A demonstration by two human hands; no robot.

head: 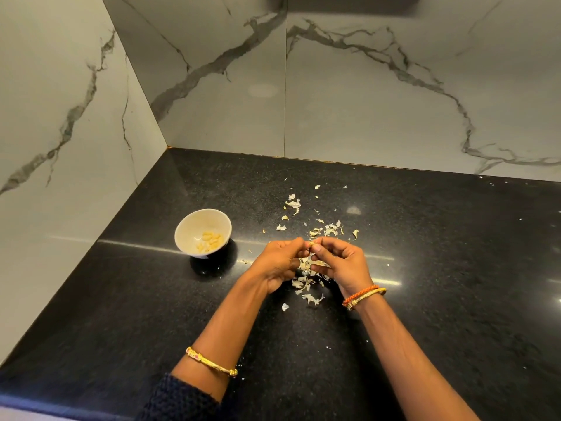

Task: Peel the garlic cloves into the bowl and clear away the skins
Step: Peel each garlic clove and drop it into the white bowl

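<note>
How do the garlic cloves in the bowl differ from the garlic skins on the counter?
The garlic cloves are plump and yellowish; the garlic skins are thin, pale flakes. The cloves sit gathered in the white bowl; the skins lie scattered loose across the black counter, beyond and beneath the hands. The cloves form one small heap; the skins are many separate bits. Both are resting untouched.

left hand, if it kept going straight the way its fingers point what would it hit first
The left hand points right, so it would meet the right hand first, at the garlic clove they pinch together.
</note>
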